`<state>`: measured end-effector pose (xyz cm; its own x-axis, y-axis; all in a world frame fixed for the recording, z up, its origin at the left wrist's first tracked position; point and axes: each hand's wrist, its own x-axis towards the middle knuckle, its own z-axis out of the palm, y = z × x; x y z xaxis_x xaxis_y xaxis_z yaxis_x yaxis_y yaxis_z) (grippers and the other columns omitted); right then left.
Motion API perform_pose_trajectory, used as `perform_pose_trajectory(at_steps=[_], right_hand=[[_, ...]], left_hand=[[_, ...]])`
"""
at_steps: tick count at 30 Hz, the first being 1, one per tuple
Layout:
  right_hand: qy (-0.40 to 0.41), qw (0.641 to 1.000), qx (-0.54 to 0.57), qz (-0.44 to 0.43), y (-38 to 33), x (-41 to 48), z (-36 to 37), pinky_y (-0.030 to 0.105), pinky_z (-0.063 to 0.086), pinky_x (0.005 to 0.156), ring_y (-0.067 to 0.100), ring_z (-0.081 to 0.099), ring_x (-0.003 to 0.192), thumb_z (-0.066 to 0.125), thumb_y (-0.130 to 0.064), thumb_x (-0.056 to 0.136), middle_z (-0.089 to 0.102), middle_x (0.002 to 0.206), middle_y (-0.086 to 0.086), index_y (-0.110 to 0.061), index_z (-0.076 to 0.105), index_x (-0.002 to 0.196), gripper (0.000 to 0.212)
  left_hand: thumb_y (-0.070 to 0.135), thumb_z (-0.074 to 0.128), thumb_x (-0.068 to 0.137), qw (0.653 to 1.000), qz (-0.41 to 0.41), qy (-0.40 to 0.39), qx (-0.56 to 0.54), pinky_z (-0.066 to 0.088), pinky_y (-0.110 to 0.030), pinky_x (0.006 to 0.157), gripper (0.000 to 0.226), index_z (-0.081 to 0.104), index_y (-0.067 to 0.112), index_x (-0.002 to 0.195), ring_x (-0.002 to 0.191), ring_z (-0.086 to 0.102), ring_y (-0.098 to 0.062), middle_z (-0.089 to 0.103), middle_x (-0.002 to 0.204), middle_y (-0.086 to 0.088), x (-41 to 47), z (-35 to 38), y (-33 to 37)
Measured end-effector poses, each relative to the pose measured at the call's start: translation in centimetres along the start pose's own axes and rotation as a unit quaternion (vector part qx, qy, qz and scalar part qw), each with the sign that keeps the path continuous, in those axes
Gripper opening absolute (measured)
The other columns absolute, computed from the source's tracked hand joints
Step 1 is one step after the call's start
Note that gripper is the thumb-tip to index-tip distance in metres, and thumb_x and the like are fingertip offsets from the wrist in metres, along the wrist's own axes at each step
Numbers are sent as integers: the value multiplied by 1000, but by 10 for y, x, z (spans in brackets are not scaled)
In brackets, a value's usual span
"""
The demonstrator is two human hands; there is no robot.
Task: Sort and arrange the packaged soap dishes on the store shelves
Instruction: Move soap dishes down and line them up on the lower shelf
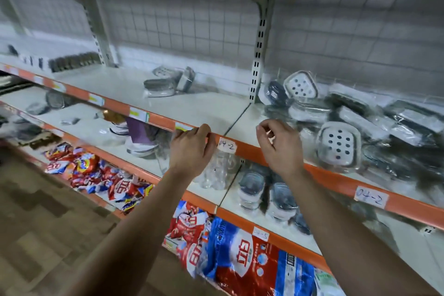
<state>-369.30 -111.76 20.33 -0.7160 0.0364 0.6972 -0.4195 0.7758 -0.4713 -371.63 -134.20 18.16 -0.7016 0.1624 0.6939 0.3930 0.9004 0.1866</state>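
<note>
The left hand [191, 149], at the centre of the frame, curls its fingers over the orange front strip [336, 180] of the white middle shelf [192, 103], just left of a handwritten paper label reading 04-2 [226, 146]. The right hand [280, 145] hovers just beside it above the same strip, fingers loosely bent, with nothing visibly held. Right of that hand, a jumbled pile of soap dishes in clear plastic wrap [360, 113] lies on the shelf, a white perforated one [338, 144] nearest the edge. A smaller group of wrapped dishes [168, 81] lies well apart, further back at the centre. A white slotted upright [258, 55] and a grey wire grid back panel [180, 26] stand behind. Clear plastic bottles [221, 170] stand on the shelf below, red and blue detergent bags [240, 255] lie lower still, and a wood-patterned floor [48, 223] fills the lower left.
</note>
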Motion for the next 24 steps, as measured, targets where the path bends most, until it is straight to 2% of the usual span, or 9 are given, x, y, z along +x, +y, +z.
perform_pose_trajectory(at_steps=[5, 11, 24], right_hand=[[5, 1000, 21, 15, -39, 37, 72, 32, 47, 69, 16, 57, 76, 41, -45, 93, 64, 89, -3, -17, 65, 92, 36], [-18, 999, 33, 32, -65, 64, 137, 33, 48, 70, 15, 57, 77, 41, -45, 91, 63, 92, -6, -19, 64, 93, 35], [-55, 993, 61, 85, -43, 148, 259, 40, 51, 78, 20, 60, 84, 48, -41, 92, 64, 103, 0, -16, 66, 105, 33]], left_hand=[[35, 36, 94, 1000, -3, 4, 12, 44, -38, 72, 34, 61, 14, 86, 62, 63, -31, 65, 65, -3, 25, -7, -94], [39, 30, 94, 999, -13, -26, 24, 41, -40, 74, 41, 62, 14, 89, 72, 63, -33, 64, 75, -3, 45, 1, -160], [40, 35, 90, 997, -24, -73, 16, 43, -42, 80, 40, 67, 16, 97, 86, 63, -32, 67, 92, -2, 108, 59, -264]])
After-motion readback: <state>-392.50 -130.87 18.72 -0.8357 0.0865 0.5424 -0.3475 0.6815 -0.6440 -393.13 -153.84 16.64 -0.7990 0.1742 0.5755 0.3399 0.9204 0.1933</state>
